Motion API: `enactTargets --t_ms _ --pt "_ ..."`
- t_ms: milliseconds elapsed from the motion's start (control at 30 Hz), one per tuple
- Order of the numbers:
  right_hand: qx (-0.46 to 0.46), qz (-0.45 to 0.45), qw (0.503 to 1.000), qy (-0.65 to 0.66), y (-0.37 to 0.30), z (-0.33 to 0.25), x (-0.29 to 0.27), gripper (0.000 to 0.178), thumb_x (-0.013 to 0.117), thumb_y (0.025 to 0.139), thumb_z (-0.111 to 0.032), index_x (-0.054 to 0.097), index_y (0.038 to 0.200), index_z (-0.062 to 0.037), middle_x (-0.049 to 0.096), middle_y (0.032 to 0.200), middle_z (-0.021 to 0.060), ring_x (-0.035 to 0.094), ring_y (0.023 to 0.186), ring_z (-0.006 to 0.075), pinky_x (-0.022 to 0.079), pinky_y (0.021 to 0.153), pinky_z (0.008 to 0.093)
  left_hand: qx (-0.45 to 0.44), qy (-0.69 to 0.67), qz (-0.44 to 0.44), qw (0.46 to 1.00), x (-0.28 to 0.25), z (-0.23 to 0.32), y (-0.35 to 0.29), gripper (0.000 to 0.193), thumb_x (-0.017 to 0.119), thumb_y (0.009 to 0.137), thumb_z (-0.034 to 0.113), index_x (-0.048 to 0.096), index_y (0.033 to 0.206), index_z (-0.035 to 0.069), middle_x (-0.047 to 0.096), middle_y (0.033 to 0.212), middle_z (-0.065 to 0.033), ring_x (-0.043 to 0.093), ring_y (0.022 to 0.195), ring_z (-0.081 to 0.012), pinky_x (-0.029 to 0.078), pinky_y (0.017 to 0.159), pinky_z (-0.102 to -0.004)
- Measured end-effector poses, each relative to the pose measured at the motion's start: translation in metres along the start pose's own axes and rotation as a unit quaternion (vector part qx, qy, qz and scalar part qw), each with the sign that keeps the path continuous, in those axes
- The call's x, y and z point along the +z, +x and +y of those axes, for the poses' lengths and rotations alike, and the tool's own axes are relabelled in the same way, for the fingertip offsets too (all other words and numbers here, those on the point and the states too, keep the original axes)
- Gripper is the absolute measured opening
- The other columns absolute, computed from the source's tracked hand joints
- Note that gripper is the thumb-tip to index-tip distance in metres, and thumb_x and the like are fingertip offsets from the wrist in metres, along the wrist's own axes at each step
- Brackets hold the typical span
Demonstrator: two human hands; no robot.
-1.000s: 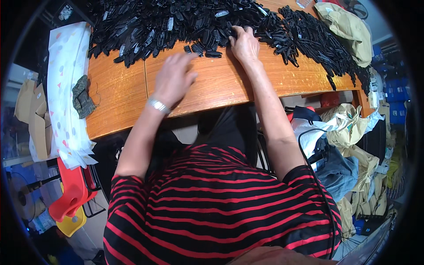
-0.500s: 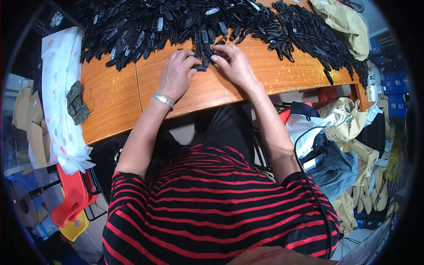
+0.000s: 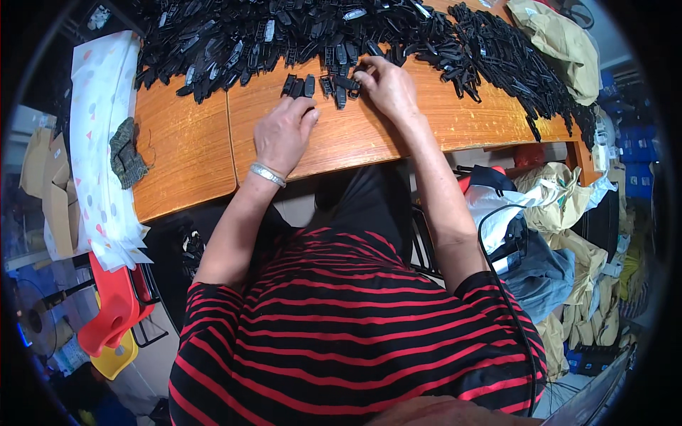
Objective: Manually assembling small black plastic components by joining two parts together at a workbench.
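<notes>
Torso: A red-and-black striped shirt [image 3: 341, 334] is seen at the lower edge, nearest the camera; both forearms extend from it toward the table.
Left wrist: A silver bracelet [image 3: 267, 174] is worn just behind the hand.
Left hand: The left hand [image 3: 284, 131] is laid palm down on the wooden table [image 3: 185, 163], fingers held close together and slightly bent. The fingertips are placed just beside a short row of small black plastic clips [image 3: 298, 85]. No clip is seen to be enclosed by this hand.
Right hand: The right hand [image 3: 387, 85] is positioned farther up the table, its fingers curled narrowly onto black clip pieces [image 3: 342, 85] at the near edge of the heap. Whether a piece is actually pinched cannot be told, as the fingertips are partly hidden by the parts.
Separated clips: The short row is set on bare wood between the two hands, just clear of the main heap.
Main heap: A large pile of black clips [image 3: 284, 35] is spread across the far side of the table, from left to right.
Left margin: A patterned white cloth [image 3: 99, 142] is draped over the left table end, with a small dark knitted piece [image 3: 126, 153] lying at its edge.
Right margin: Beige fabric [image 3: 561, 42] is bundled at the far right corner.
</notes>
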State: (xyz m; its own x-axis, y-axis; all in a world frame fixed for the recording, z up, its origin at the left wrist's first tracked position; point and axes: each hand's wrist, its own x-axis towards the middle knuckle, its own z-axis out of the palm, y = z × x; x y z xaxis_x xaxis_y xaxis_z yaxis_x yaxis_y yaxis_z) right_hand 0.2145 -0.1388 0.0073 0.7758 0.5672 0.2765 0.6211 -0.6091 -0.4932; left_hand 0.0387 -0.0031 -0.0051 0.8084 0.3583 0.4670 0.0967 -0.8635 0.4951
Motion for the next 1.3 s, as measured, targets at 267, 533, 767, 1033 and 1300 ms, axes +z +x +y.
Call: enactTargets --t_ms 267,533,767,1033,1300 --pt "0.002 -0.032 0.999 0.013 -0.002 0.008 -0.009 0.016 0.063 0.085 -0.017 0.064 0.097 -0.0050 0.068 0.087 0.0175 0.066 0.085 0.0340 0.051 0.075 0.0414 -0.029 0.008 -0.020 0.999 0.000 0.010 0.004 0.020 0.072 0.080 0.026 0.064 0.089 0.010 0.057 0.074 -0.0059 0.059 0.066 -0.0231 0.047 0.058 -0.0353" --pt "0.059 -0.079 0.995 -0.014 0.003 -0.006 -0.018 0.029 0.066 0.086 -0.031 0.065 0.092 -0.0032 0.068 0.084 0.0175 0.066 0.083 0.0325 0.051 0.076 0.0409 -0.125 -0.024 -0.049 0.991 -0.004 -0.004 0.010 0.022 0.073 0.078 0.023 0.062 0.090 0.008 0.061 0.073 -0.0064 0.061 0.066 -0.0228 0.048 0.060 -0.0352" --pt "0.119 -0.057 0.991 0.023 0.009 0.005 -0.005 0.031 0.072 0.080 -0.030 0.066 0.098 -0.0054 0.068 0.081 0.0135 0.067 0.081 0.0298 0.051 0.076 0.0410 -0.142 -0.012 -0.025 0.989 0.003 -0.007 0.016 0.023 0.072 0.079 0.024 0.063 0.087 0.004 0.064 0.074 -0.0085 0.063 0.068 -0.0248 0.049 0.062 -0.0367" --pt "0.095 0.064 0.924 0.364 -0.013 0.006 -0.010 0.028 0.072 0.082 -0.014 0.063 0.106 -0.0017 0.063 0.076 0.0030 0.059 0.067 0.0104 0.050 0.056 0.0241 -0.094 0.014 -0.077 0.992 0.000 0.003 0.014 0.015 0.071 0.080 0.012 0.063 0.086 0.001 0.066 0.089 -0.0112 0.066 0.076 -0.0248 0.052 0.067 -0.0363" --pt "0.047 0.039 0.861 0.504 -0.080 -0.056 -0.007 0.025 0.068 0.086 -0.001 0.059 0.108 0.0037 0.068 0.089 0.0076 0.063 0.069 0.0094 0.054 0.060 0.0217 -0.261 -0.613 -0.034 0.744 0.001 0.016 -0.003 0.028 0.066 0.089 0.006 0.057 0.115 -0.002 0.066 0.084 -0.0029 0.062 0.070 -0.0072 0.050 0.060 -0.0190"
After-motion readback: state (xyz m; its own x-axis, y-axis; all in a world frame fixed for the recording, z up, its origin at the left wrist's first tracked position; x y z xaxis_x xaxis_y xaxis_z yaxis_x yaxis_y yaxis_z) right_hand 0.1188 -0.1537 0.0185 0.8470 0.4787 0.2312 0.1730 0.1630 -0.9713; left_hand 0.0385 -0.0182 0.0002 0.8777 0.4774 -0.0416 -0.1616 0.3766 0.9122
